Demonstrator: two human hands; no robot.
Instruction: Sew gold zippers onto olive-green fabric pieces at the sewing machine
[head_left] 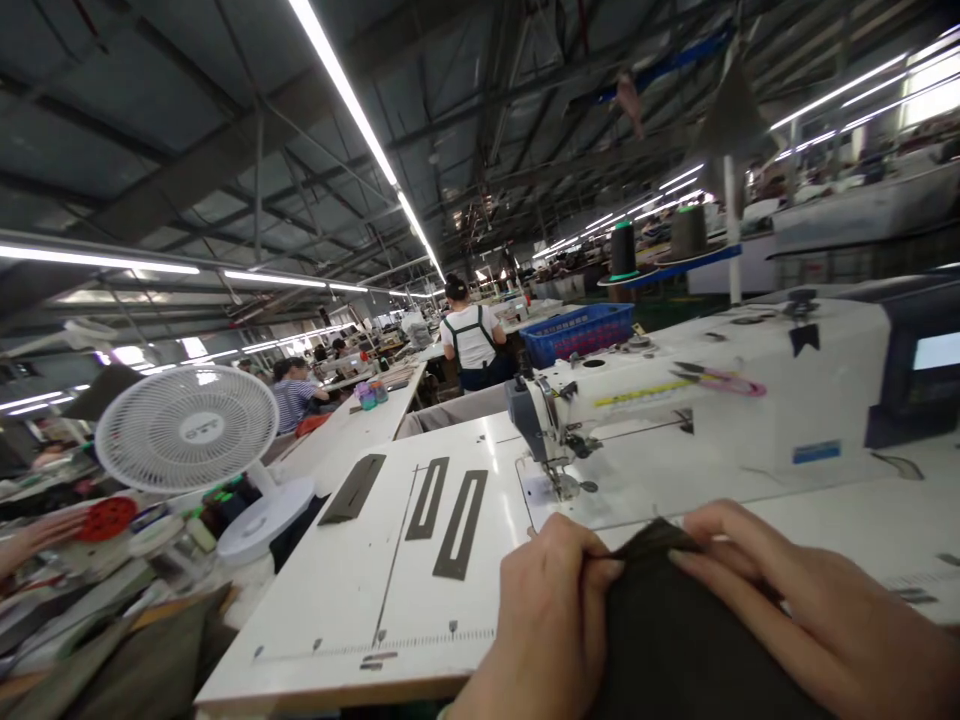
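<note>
Dark olive fabric point(667, 640) hangs between my two hands at the front of the sewing table point(442, 620). My left hand point(551, 600) pinches its upper left edge. With thumb and fingers, my right hand point(772, 590) grips the same edge a little to the right. The sewing machine point(750, 400) stands just beyond, its needle and presser foot point(562, 482) above and left of the fabric. Two dark slotted strips point(461, 525) point(427, 500) and a folded dark piece point(352, 490) lie on the table's left part.
A white fan point(187, 430) stands left of the table. Pink-handled snips point(720, 380) rest on the machine. Behind are a blue crate point(577, 335) and a person in a white shirt point(472, 335). Another person's hand point(45, 530) reaches in at far left.
</note>
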